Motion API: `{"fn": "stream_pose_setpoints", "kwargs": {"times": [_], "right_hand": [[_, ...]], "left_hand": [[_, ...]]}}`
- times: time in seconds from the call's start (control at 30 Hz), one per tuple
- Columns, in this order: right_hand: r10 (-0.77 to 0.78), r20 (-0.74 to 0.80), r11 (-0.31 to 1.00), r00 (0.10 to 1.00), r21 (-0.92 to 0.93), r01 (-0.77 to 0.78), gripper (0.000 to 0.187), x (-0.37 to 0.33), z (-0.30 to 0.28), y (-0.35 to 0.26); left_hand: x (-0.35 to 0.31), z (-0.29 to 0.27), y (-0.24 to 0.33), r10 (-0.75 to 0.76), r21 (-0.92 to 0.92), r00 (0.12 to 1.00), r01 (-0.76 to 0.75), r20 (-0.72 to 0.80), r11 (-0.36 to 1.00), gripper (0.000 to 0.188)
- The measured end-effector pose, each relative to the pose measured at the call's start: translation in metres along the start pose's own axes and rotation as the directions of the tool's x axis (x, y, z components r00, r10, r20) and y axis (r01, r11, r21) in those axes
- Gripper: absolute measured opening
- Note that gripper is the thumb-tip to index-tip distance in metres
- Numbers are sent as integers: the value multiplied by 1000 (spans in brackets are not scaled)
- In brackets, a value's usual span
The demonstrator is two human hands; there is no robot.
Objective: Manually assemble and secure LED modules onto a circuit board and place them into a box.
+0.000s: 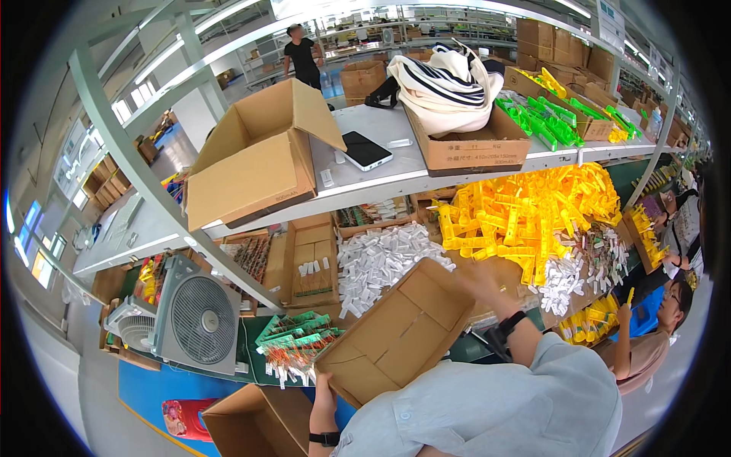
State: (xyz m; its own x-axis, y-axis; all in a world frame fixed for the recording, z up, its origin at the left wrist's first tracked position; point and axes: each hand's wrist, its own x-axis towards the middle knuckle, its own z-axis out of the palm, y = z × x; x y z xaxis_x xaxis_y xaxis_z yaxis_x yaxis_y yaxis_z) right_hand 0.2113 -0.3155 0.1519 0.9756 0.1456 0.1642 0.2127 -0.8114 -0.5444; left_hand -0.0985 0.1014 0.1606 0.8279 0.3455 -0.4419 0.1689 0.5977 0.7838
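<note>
A shallow open cardboard box (400,335) is held tilted over the front of the workbench, its bare inside facing me. My left hand (324,387) grips its lower left edge, fingers closed around the cardboard. Beside the box's upper right corner is my right hand (487,288), smeared by motion, so its grip does not show. Behind the box lies a heap of small white plastic pieces (384,263). A large pile of yellow plastic parts (525,213) is just beyond my right hand. Green circuit boards with wires (297,339) lie left of the box.
The shelf above holds an open cardboard box (255,156), a phone-like device (365,151) and a box with a striped cloth bag (449,91). Grey fans (199,320) stand at left. Another open box (255,423) is on the floor. A co-worker (647,335) sits at right.
</note>
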Motion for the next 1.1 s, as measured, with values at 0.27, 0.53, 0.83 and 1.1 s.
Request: {"fn": "stream_pose_setpoints", "kwargs": {"times": [0.27,0.53,0.83,1.1], "right_hand": [[161,695,466,700,572,-675,60,-65,-51,23],[301,628,61,718,739,-671,50,-119,-67,40],[296,519,483,802,643,-595,57,-102,-58,40],[39,763,693,645,444,-568,52,-99,2,3]], "left_hand": [[22,-2,15,-188,129,982,185,6,974,51],[39,45,21,31,285,999,-35,15,958,86],[-51,66,9,83,132,968,-53,-237,990,79],[-168,27,-67,75,2,944,-79,-322,997,59]]}}
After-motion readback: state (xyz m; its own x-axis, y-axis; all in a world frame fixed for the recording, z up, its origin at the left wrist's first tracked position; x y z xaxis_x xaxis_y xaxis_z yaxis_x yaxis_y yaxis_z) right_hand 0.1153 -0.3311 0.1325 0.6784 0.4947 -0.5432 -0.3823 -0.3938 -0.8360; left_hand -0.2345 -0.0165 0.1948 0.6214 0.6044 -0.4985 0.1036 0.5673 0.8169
